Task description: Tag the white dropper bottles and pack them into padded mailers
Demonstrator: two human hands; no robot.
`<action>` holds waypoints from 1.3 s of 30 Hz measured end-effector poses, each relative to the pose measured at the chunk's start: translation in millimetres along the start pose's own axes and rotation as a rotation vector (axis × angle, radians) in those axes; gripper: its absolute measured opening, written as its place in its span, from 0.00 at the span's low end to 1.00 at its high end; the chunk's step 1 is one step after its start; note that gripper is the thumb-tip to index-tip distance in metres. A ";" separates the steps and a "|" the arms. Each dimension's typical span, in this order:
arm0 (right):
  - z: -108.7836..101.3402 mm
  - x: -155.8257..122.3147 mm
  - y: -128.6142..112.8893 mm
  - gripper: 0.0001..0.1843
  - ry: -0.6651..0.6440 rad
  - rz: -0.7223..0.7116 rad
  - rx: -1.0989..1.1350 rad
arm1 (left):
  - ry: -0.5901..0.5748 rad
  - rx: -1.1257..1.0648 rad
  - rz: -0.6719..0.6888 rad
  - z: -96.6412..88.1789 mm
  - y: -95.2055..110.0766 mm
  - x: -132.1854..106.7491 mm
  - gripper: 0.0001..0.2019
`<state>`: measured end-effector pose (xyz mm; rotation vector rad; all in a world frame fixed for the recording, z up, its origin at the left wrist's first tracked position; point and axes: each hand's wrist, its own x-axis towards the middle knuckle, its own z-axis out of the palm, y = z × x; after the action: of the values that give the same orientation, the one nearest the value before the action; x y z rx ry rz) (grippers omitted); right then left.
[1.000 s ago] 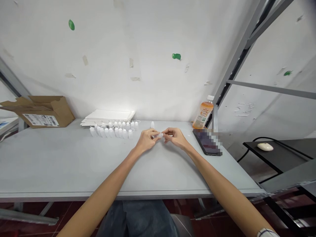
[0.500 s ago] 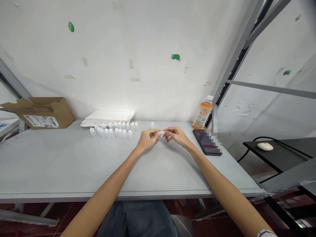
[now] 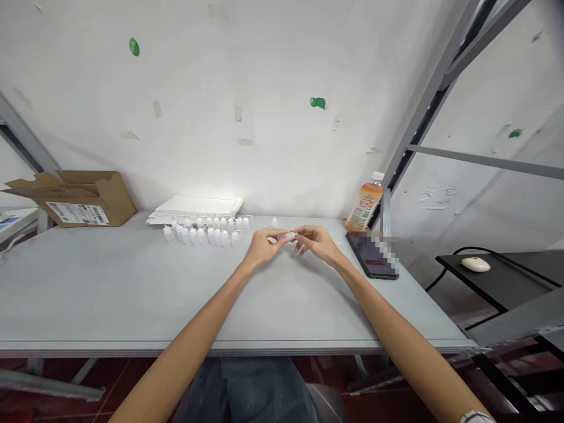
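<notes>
Between my two hands, just above the table, is a small white plastic bottle (image 3: pixel 285 236) lying sideways. My left hand (image 3: pixel 263 245) pinches its body between thumb and fingers. At its right end, the fingertips of my right hand (image 3: pixel 314 239) are closed on the tip; whether a cap is there is too small to tell. Another white bottle (image 3: pixel 275 222) stands behind my left hand, partly hidden by it. To the left, several similar small white bottles (image 3: pixel 201 237) stand upright in rows, with thin loops at their tops.
A stack of white sheets (image 3: pixel 198 205) lies behind the rows. An open cardboard box (image 3: pixel 88 200) stands at the back left. On the right are an orange drink bottle (image 3: pixel 365 202) and a phone (image 3: pixel 372 255) on the grey table (image 3: pixel 132 294). Further right, a white mouse (image 3: pixel 476 264) rests on a black shelf.
More of the held bottle shows between my hands, and its body lies more level. My hands keep nearly the same place; the whole view has shifted slightly.
</notes>
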<state>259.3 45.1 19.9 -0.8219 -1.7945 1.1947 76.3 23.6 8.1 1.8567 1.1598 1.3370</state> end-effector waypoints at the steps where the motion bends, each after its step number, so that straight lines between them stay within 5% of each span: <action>1: 0.6 -0.3 -0.7 0.21 0.005 -0.001 0.014 | 0.000 -0.008 0.004 -0.2 0.3 0.1 0.15; 12: 7.5 -0.8 -1.0 0.22 0.003 0.028 0.100 | 0.033 -0.032 0.017 -0.8 0.3 1.1 0.12; 22: 2.7 1.0 1.5 0.21 0.078 -0.049 0.060 | -0.031 -0.331 -0.291 -0.1 8.3 1.2 0.20; 28: 1.1 -2.0 -6.4 0.19 -0.010 -0.001 0.126 | -0.052 -0.419 -0.228 -1.9 5.9 1.1 0.21; 39: -0.1 -2.8 -1.7 0.16 -0.008 0.044 0.209 | -0.046 -0.191 -0.170 -3.8 -3.0 0.7 0.20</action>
<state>260.5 42.2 20.7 -0.7385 -1.6321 1.3887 71.8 25.5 7.2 1.6077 1.0991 1.2565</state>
